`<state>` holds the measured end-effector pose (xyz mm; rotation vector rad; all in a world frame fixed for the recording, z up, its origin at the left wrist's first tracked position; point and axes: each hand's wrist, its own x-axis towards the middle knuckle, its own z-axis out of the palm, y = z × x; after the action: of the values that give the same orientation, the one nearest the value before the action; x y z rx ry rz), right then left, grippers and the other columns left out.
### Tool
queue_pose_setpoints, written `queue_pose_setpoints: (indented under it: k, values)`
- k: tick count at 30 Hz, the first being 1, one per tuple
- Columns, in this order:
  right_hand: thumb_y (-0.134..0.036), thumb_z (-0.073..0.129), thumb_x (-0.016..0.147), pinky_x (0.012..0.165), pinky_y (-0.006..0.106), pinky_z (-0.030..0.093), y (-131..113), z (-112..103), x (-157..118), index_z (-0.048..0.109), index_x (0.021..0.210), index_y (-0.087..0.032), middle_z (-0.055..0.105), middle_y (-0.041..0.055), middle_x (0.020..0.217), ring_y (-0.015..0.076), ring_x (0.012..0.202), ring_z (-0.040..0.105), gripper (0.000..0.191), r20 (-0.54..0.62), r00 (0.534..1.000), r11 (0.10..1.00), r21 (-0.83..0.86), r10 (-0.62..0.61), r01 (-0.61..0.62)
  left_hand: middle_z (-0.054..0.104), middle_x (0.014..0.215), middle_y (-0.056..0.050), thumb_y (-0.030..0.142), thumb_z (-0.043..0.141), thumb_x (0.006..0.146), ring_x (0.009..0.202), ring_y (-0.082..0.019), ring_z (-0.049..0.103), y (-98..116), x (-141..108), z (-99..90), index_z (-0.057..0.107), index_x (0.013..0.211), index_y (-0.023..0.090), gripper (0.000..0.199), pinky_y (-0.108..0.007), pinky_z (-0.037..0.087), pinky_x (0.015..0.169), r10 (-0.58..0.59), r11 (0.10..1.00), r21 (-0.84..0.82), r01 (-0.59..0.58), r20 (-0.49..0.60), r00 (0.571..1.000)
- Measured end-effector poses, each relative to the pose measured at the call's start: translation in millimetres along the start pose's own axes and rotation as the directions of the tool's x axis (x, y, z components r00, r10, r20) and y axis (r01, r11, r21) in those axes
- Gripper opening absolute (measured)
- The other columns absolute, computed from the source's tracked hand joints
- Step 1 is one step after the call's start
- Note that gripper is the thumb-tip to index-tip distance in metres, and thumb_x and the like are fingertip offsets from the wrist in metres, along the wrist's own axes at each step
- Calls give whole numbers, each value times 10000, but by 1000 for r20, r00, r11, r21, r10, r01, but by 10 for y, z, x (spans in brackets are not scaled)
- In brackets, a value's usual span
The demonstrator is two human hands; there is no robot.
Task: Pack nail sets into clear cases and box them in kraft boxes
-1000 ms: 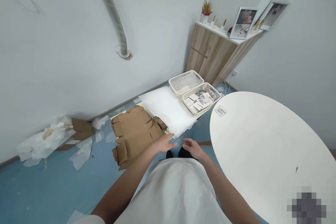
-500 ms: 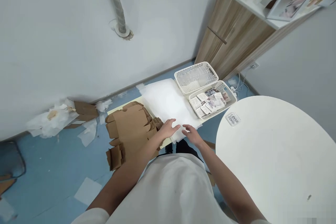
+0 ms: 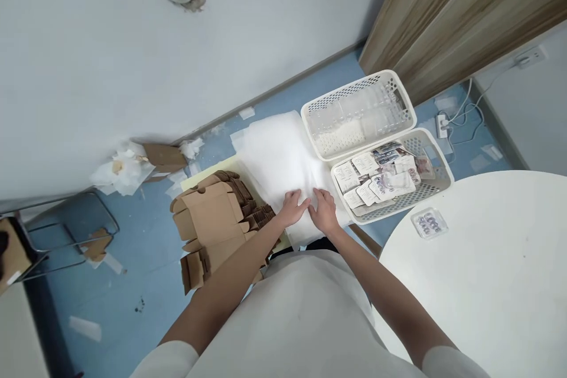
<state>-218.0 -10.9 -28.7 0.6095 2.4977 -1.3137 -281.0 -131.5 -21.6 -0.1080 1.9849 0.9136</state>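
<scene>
Fingers of the left hand (image 3: 293, 205) and of the right hand (image 3: 325, 210) are seen spread and laid flat on the near edge of the stack of white foam sheets (image 3: 279, 156) — nothing is gripped; the two hands are just beside each other, thumbs nearly touching. The stack is placed on the blue floor (image 3: 133, 283), between the pile of flat cardboard boxes (image 3: 212, 224) on the left and two white plastic baskets on the right. The far basket (image 3: 358, 113) is filled with clear plastic pieces; the near basket (image 3: 394, 180) is filled with small printed packets. A round white desk (image 3: 482, 271) is located at near right — a small clear tray (image 3: 429, 222) is set by its far left edge. Crumpled paper and cardboard scraps (image 3: 133, 165) are noted against the wall at left. A wooden cabinet (image 3: 452, 18) is seen at far right.
</scene>
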Motion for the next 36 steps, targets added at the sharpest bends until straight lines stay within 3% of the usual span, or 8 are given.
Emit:
queue_pose_setpoints:
  k: [6, 11, 16, 22, 26, 30, 33, 36]
  values:
    - [-126, 465, 715, 918, 408, 383, -132, 53, 69, 491, 1155, -193, 420, 116, 1182, 241, 1120, 409, 445, 55, 993, 985, 141, -104, 96, 490, 1158, -105, 473, 410, 790, 1069, -213, 469, 90, -24, 9, 493, 1136, 179, 462, -309, 353, 912, 60, 998, -25, -62, -73, 996]
    - [-121, 411, 750, 882, 339, 414, -198, 9, 153, 585, 1006, -212, 543, 63, 1026, 173, 967, 525, 323, 67, 989, 960, 260, -128, 107, 616, 947, -72, 425, 418, 801, 854, -176, 571, 96, 16, -2, 563, 980, 165, 347, -297, 433, 772, 87, 957, -262, -128, -164, 983]
    - [-267, 550, 719, 940, 339, 358, -164, 21, 69, 628, 845, -208, 530, 60, 1113, 182, 1078, 481, 159, 65, 998, 922, 387, -8, -18, 612, 762, -35, 345, 470, 760, 713, -146, 564, -38, 44, -30, 582, 814, 156, 226, -274, 447, 670, 58, 960, -259, -104, -180, 982]
    - [-413, 587, 682, 846, 322, 412, -311, -140, -71, 473, 1038, -231, 432, 78, 1244, 178, 1038, 507, 415, 50, 986, 734, 663, 156, -150, 536, 637, 14, 328, 446, 765, 598, -112, 497, -65, -214, -99, 545, 725, 169, 191, -244, 424, 596, 204, 949, -202, -241, -188, 961]
    - [-382, 610, 646, 753, 288, 419, -549, -309, -203, 461, 942, -227, 489, 46, 1122, 138, 856, 530, 366, -30, 999, 831, 556, 44, -20, 541, 646, 16, 314, 439, 777, 617, -112, 497, -34, -550, -83, 549, 715, 169, 192, -245, 423, 625, 381, 902, -156, -402, -150, 912]
    - [-278, 549, 646, 606, 260, 388, -712, -425, -472, 447, 890, -219, 529, -17, 816, 108, 626, 474, 271, -150, 988, 930, 354, -43, 94, 594, 827, -25, 312, 475, 766, 795, -149, 546, -45, -905, -35, 574, 789, 175, 171, -270, 430, 734, 526, 839, -114, -532, -83, 847]
    - [-233, 496, 642, 582, 259, 367, -726, -541, -774, 463, 871, -215, 524, -33, 741, 102, 551, 429, 233, -225, 971, 954, 263, -85, 145, 542, 1066, -71, 340, 531, 736, 1011, -189, 502, -118, -1097, -27, 565, 938, 185, 257, -301, 381, 876, 554, 825, -56, -563, -126, 823]
    - [-222, 478, 638, 587, 259, 358, -665, -702, -1132, 502, 786, -210, 532, -25, 712, 115, 569, 432, 151, -319, 943, 965, 204, -94, 165, 425, 1230, -117, 380, 536, 733, 1168, -216, 392, -230, -1190, -15, 466, 1127, 165, 454, -325, 282, 985, 491, 865, -12, -501, -181, 852]
